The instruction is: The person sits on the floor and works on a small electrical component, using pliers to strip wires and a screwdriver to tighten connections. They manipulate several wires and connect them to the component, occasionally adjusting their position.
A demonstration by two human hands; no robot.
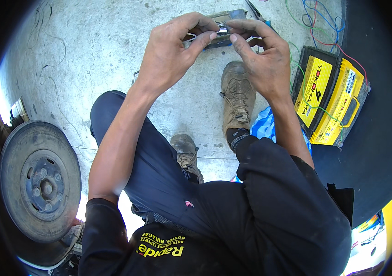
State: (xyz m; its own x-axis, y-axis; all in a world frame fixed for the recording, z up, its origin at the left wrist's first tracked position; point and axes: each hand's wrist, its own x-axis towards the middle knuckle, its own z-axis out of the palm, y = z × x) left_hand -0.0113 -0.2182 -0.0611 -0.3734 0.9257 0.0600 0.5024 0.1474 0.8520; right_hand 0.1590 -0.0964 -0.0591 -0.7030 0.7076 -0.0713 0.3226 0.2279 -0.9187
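Both hands meet over the floor at the top of the view, fingers bent toward each other. Between the fingertips is a small shiny silver metal piece [223, 30], too small to name more exactly. My left hand [170, 53] pinches it from the left with thumb and forefinger, and a thin pale strip shows by its fingers. My right hand [267, 57] pinches from the right side, its fingertips at the piece. Directly below the fingers a dark grey metal block [237, 14] with some blue at its lower edge lies on the floor, partly hidden by my hands.
Pliers [256, 11] lie beyond my right hand. A yellow and black car battery [318, 89] stands at the right, with red, green and blue wires [328, 32] around it. A blue-and-white bag [264, 125] is by my shoe [238, 94]. A wheel [39, 179] is at the left.
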